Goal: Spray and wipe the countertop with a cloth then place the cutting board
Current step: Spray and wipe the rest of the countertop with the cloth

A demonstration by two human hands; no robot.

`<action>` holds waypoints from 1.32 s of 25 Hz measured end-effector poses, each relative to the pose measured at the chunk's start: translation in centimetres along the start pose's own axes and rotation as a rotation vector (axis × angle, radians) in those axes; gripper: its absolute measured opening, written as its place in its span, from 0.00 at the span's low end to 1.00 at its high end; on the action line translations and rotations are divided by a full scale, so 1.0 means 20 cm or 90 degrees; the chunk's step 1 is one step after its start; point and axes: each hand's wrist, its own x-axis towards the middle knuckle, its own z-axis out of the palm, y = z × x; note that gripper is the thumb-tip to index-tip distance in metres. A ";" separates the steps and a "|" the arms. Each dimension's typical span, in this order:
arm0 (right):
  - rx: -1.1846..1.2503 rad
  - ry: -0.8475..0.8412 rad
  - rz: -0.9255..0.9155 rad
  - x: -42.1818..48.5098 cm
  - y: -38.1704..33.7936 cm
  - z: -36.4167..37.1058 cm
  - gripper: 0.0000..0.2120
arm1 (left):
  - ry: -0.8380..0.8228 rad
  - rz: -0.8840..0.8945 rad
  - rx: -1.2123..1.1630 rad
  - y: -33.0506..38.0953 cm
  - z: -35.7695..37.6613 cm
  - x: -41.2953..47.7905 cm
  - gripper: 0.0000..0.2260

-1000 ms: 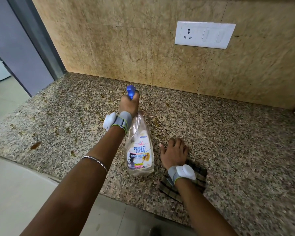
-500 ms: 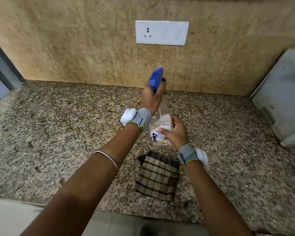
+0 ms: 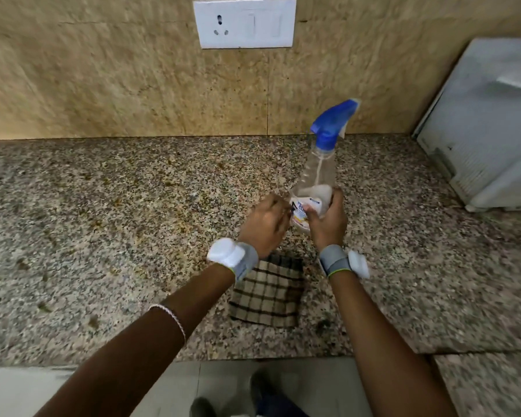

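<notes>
Two hands meet at the bottle (image 3: 316, 188). Half a second ago the left hand (image 3: 263, 227) was up at the blue trigger with the right only reaching in. Now the right hand (image 3: 328, 224) wraps the lower body of the bottle, thumb on the label, and carries it nearly upright above the countertop (image 3: 103, 206), nozzle pointing right. The left hand has dropped off the neck and sits just beside the label, fingers loosely bent. Motion blur hides whether it touches or pinches the bottle, so its grasp cannot be told.

This reads as a handover from left to right. It probably means either that spraying on this patch is over and the bottle is being set aside, or that the right hand will take the trigger. Its low hold on the body does not suit squeezing, so a regrip would be needed.

Brown spots show across the stone, mostly to the left. The cloth (image 3: 265, 293) lies folded and untouched on the counter near the front edge, below both wrists, so wiping has not begun. A pale slab (image 3: 478, 124) leans at the far right, perhaps the cutting board, and it is not yet placed.
</notes>
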 end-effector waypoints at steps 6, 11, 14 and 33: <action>-0.131 0.049 0.067 -0.30 0.09 -0.01 0.16 | -0.259 0.072 0.290 -0.07 0.29 -0.51 0.27; -0.224 0.032 0.050 -0.49 0.06 0.09 0.15 | -0.296 0.022 0.307 -0.15 0.23 -0.64 0.27; -0.254 0.014 0.021 -0.58 0.00 0.20 0.14 | -0.281 -0.046 0.304 -0.26 0.09 -0.74 0.29; -0.613 -0.226 -0.074 -0.87 -0.09 0.69 0.27 | -0.254 -0.221 0.340 -0.82 -0.36 -0.80 0.33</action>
